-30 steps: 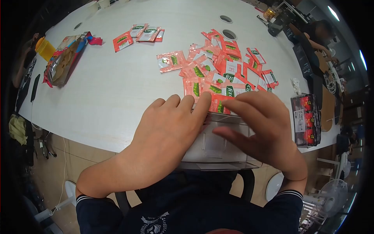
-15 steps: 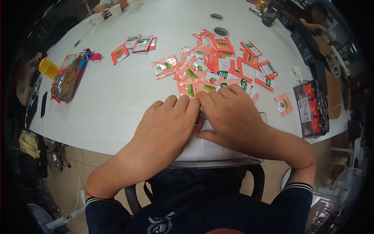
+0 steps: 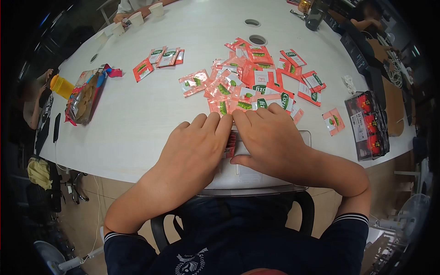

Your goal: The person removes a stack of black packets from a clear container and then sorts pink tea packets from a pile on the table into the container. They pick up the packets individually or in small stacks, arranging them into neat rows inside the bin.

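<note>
Red flat film sachets [image 3: 231, 145], near edge, worktop [image 3: 123, 123] | likely light, slippery; pinch rims | left hand [image 3: 192, 149], right hand [image 3: 272, 137] together; grip hidden

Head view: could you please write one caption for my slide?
Left hand and right hand, side by side over a clear box, near red packets on a white table.

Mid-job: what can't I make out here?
- Head view: how far the red packets in the clear box extend; left hand blocks this.
- Head view: curled fingertips of right hand; its back hides them.
- Head view: fine print on loose sachets; too small.
- Head view: person by the cups; cut off by top edge.
</note>
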Available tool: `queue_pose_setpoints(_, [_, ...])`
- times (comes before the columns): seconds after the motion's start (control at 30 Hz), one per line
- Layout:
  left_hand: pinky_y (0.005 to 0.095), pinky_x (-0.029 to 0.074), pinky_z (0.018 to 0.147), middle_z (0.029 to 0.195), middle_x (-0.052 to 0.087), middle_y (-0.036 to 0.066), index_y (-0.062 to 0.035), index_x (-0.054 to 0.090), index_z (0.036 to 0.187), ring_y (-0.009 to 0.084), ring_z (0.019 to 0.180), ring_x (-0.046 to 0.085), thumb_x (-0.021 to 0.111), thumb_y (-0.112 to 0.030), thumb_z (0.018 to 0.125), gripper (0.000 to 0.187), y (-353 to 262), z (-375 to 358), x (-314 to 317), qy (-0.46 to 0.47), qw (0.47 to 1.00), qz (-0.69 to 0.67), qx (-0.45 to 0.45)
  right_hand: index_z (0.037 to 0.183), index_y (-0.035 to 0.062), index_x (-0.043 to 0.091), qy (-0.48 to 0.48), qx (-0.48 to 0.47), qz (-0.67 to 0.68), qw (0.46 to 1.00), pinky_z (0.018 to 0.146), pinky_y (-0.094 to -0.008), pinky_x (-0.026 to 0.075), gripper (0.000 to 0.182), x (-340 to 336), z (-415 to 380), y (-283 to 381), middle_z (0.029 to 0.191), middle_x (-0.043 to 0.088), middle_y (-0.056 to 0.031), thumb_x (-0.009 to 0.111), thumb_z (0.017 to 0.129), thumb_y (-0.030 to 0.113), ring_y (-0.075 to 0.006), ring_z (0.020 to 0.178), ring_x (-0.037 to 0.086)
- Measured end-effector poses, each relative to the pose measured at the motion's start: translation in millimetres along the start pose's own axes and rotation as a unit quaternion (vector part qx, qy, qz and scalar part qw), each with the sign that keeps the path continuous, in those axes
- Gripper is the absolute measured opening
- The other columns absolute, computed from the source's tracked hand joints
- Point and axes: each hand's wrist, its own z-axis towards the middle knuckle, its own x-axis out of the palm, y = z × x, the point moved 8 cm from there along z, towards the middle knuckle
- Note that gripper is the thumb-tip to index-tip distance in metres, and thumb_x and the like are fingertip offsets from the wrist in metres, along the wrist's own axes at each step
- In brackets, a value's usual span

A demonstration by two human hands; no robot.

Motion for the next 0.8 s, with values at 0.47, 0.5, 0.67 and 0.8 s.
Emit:
queue_pose_setpoints(0.47, [0.0416,0.053,0.087,0.111,0.06,0.016,0.0057,0.047,0.14,0.0327,0.104,0.063,0.082,-0.014,0.075,0.076,6,-2,-4,0.048,0.999,-0.021,-0.011,0.13,-0.0019,0.06,-0.019,0.0,0.107,0.994,0.087,-0.0399,0.047,0.092,-24,-13,-16,0.104,0.068,-0.0131,0.095,0.063,0.05,-0.0284,0.096,0.066])
queue_pose_setpoints(0.5, [0.0423,0.053,0.09,0.115,0.061,0.018,0.0059,0.046,0.142,0.0345,0.108,0.062,0.084,-0.018,0.076,0.08,8,-4,-11,0.031,0.998,-0.058,0.001,0.134,-0.0013,0.06,-0.02,0.004,0.112,0.993,0.089,-0.0403,0.047,0.096,-30,-15,-21,0.107,0.069,-0.0138,0.095,0.062,0.051,-0.0288,0.098,0.067])
queue_pose_setpoints(0.67, [0.044,0.049,0.107,0.143,0.059,0.017,-0.0056,0.044,0.154,0.0326,0.133,0.058,0.087,-0.034,0.086,0.086,81,-10,-49,-0.054,0.973,-0.211,-0.072,0.135,0.0033,0.061,-0.086,0.107,0.17,0.976,0.091,-0.0397,0.049,0.089,-72,-22,-70,0.109,0.07,-0.0126,0.097,0.063,0.042,-0.0289,0.1,0.067])
queue_pose_setpoints(0.8, [0.0408,0.044,0.116,0.155,0.053,0.022,0.0002,0.048,0.153,0.0327,0.14,0.055,0.078,-0.035,0.092,0.077,248,10,-29,-0.116,0.941,-0.112,-0.297,0.126,0.0038,0.067,-0.107,0.164,0.356,0.913,0.087,-0.0343,0.051,0.058,-63,-5,-124,0.104,0.07,-0.0076,0.089,0.08,0.031,-0.0176,0.099,0.066])
